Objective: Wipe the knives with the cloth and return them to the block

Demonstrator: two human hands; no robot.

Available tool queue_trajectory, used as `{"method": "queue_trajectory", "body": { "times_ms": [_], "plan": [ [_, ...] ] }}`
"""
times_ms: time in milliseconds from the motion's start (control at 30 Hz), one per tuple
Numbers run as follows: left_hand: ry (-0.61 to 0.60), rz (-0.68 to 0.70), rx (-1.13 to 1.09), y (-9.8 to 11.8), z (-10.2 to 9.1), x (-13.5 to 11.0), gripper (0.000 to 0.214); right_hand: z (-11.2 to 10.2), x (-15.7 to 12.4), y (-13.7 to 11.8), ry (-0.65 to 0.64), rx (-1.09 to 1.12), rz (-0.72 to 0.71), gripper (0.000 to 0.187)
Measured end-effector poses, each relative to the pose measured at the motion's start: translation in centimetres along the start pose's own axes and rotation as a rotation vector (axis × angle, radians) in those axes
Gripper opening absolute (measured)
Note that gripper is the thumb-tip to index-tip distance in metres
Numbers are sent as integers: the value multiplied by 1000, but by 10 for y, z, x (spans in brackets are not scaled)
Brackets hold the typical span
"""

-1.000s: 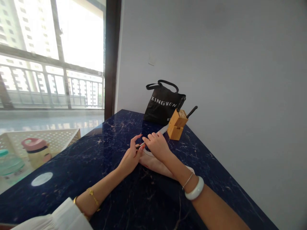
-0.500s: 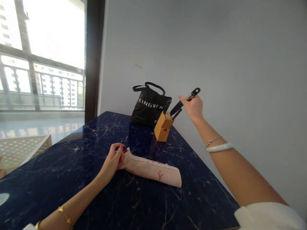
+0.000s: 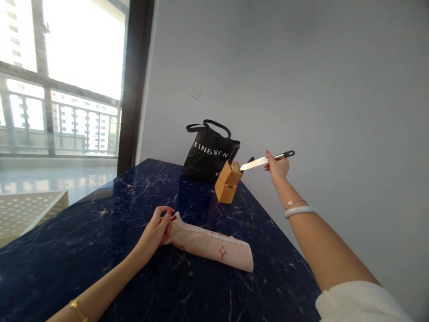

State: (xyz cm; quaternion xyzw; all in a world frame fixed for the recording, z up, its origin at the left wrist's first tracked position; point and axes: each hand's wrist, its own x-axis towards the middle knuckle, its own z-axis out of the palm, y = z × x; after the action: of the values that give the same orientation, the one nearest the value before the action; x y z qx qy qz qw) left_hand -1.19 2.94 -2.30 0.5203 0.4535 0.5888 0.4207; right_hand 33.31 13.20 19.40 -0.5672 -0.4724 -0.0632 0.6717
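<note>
My right hand (image 3: 278,168) is closed around a knife (image 3: 254,163), its bright blade pointing left and its dark-ended handle sticking out behind the fingers. The tip is at the upper right edge of a wooden knife block (image 3: 225,190); whether it touches the wood, I cannot tell. Other dark-handled knives (image 3: 233,153) stand in the block. With bent fingers, my left hand (image 3: 157,229) grips the left end of a folded pale pink towel (image 3: 209,249) with red markings. The towel lies lengthwise on the dark blue marbled table (image 3: 140,197).
Behind the block stands a black tote bag (image 3: 204,156) with white lettering. A grey wall (image 3: 301,89) borders the table's right side. At the left are a large window (image 3: 80,53) and a pale perforated basket-like object (image 3: 30,212).
The knife has swung down to a flatter angle, and its blade now shows bright instead of dark. My right hand is lower and slightly further right. My left hand still grips the towel.
</note>
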Motion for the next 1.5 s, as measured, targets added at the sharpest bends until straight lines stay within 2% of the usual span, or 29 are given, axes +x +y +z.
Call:
{"method": "queue_trajectory", "body": {
  "times_ms": [100, 200, 333, 400, 600, 867, 933, 1000, 1100, 1167, 1200, 1233, 1367, 1433, 1500],
  "plan": [
    [-13, -1, 3, -3, 1, 0, 39, 1, 1, -2, -31, -16, 5, 39],
    [-47, 6, 25, -5, 2, 0, 38, 6, 1, -18, -109, -93, -26, 39],
    [-99, 46, 108, -1, 3, -6, 30, 23, 2, -42, -203, -185, -103, 37],
    [-130, 91, 187, 2, 2, -9, 26, 34, 3, -47, -246, -193, -90, 34],
    [-200, 173, 414, 17, -1, -15, 26, 66, -4, -36, -374, -185, 50, 21],
    [-260, 209, 473, 23, -1, -16, 26, 76, -22, -13, -489, -226, 122, 24],
    [-254, 213, 473, 22, -2, -15, 26, 74, -24, -12, -477, -239, 104, 25],
    [-246, 221, 469, 22, -2, -15, 25, 71, -22, -13, -405, -256, 54, 30],
    [-256, 220, 465, 25, -2, -15, 26, 63, -13, -14, -136, -297, -56, 45],
    [-259, 212, 466, 27, -2, -16, 27, 60, -5, -12, -3, -315, -69, 48],
    [-256, 208, 466, 28, -2, -15, 27, 59, -3, -10, -9, -313, -35, 48],
    [-255, 203, 464, 28, -2, -15, 27, 59, -1, -6, -66, -301, 22, 47],
    [-248, 205, 457, 24, -2, -13, 26, 66, -7, 8, -356, -200, 222, 40],
    [-241, 217, 462, 20, -3, -12, 26, 71, -11, 12, -374, -157, 222, 35],
    [-237, 224, 470, 17, -3, -10, 26, 73, -12, 11, -339, -135, 181, 31]
  ]
}}
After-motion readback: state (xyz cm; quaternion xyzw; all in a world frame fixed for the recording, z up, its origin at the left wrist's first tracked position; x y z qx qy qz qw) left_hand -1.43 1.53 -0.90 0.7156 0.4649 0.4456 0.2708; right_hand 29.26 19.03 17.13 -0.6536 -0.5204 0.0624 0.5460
